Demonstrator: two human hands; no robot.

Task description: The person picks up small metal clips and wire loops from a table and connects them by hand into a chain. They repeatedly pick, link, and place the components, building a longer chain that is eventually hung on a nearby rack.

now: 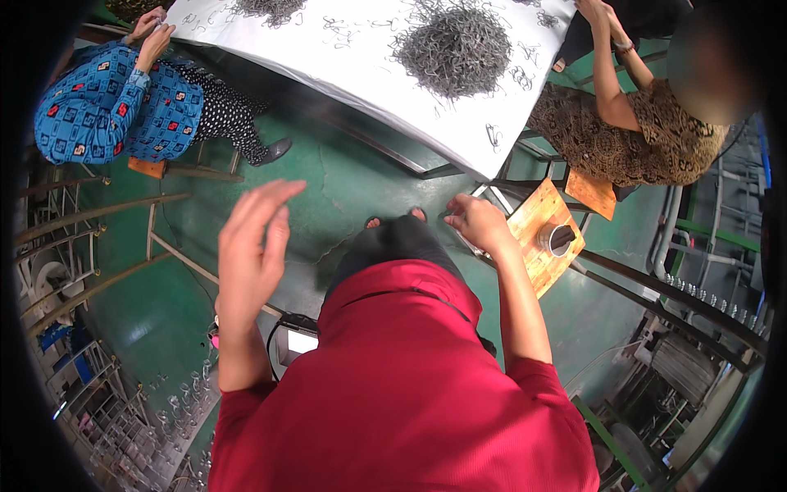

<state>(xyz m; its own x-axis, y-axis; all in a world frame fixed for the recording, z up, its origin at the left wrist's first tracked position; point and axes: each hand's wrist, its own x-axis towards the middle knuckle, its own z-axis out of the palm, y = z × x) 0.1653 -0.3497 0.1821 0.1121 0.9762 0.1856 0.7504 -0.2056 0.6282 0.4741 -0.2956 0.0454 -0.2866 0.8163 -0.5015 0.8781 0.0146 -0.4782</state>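
My left hand (254, 238) is raised over the green floor, fingers stretched out and thumb apart, with nothing in it. To the right, my right hand (479, 223) hangs near a wooden stool, its fingers curled together. A small dark bit shows at those fingertips, too small to name. Ahead stands a table with a white cover (361, 74). On it lies a big heap of small dark bent pieces (455, 51), like wire hooks, with loose ones scattered around. A second heap (270, 8) is partly cut off at the top edge.
A person in a blue patterned top (164, 115) sits at the left, another in a brown patterned top (648, 139) at the right. A metal cup (556, 239) with something dark in it stands on a wooden stool (533, 279). Metal racks (106, 213) line the left side.
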